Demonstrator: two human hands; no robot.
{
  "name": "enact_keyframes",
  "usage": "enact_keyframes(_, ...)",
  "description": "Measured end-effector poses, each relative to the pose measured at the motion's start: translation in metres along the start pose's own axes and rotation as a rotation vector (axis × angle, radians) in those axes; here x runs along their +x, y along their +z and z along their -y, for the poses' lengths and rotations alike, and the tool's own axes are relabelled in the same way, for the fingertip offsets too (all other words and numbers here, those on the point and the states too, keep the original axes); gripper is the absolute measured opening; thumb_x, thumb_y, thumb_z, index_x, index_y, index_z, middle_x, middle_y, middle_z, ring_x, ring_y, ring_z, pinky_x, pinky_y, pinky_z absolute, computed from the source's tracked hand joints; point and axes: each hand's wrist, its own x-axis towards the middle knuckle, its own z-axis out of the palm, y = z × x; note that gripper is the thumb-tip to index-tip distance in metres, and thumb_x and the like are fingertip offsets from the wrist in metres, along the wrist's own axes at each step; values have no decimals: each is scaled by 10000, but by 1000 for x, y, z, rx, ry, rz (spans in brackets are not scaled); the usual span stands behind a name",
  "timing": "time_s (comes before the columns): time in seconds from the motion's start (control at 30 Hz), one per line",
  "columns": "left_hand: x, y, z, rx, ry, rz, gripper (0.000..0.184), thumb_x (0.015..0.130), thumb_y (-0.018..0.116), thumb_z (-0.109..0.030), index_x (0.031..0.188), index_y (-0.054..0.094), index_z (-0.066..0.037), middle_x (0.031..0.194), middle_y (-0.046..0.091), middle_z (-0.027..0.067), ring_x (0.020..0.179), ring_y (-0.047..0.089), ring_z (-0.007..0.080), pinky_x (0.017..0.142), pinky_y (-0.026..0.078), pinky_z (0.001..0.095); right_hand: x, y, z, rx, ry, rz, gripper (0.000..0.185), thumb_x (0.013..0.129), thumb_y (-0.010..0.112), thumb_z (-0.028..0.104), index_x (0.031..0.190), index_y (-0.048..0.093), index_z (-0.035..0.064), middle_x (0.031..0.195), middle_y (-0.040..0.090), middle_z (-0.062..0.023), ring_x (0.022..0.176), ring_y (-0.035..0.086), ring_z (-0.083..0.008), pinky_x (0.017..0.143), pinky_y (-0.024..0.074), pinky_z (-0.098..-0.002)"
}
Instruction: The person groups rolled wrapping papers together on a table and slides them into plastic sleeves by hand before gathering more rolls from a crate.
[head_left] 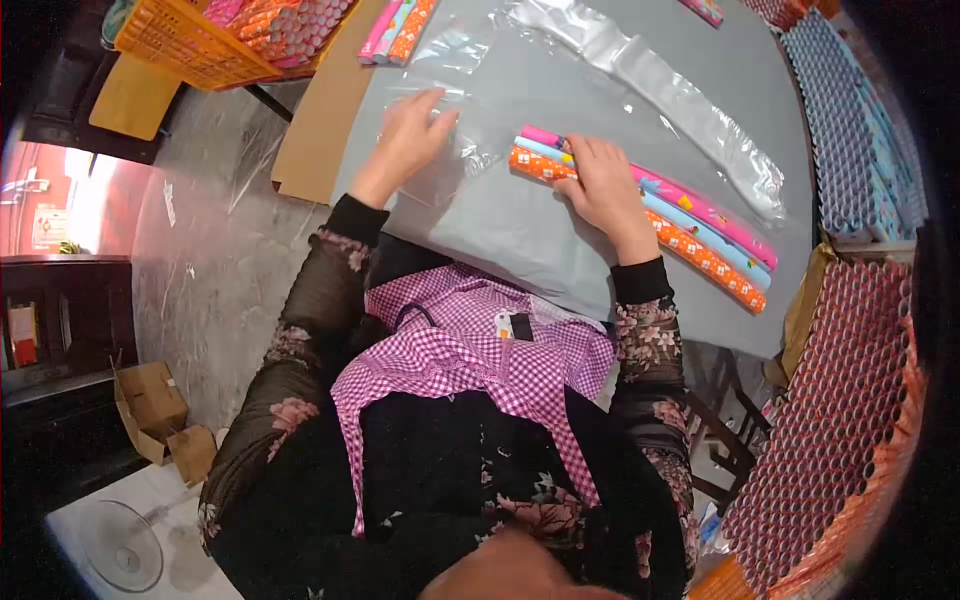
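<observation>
My right hand (605,190) grips three patterned wrapping paper rolls side by side near their left end: a pink roll (715,218), a light blue roll (690,222) and an orange roll (705,258). They lie slanting across the grey-covered table (540,225). My left hand (412,138) is open, thumb apart from the fingers, over a clear plastic sleeve (455,150) to the left of the rolls. Whether it presses on the sleeve I cannot tell. More clear plastic sleeves (645,75) lie in a long strip beyond the rolls.
Another set of rolls (398,30) lies at the table's far left. An orange basket (190,45) full of rolls stands beyond that edge. Large stacks of rolls (825,410) line the right side. Cardboard boxes (150,405) and a fan (120,545) are at lower left.
</observation>
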Motion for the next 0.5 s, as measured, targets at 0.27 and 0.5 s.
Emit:
enact_keyframes(0.27,25,19,-3,-137,-305,231,520,883,641,-305,1261,581,48,954,688,121,882,644,203,769,514,338,0,-2,2,-11,29,25,568,783,700,238,1272,510,21,1167,586,-162,1111,534,-344,954,420,-434)
enact_keyframes(0.5,36,-77,13,-1009,-432,-230,151,876,637,-165,865,665,-17,833,610,27,772,569,110,708,465,271,-1,-3,1,4,1,-27,559,779,700,222,1262,507,18,1144,585,-173,1090,538,-355,947,421,-438)
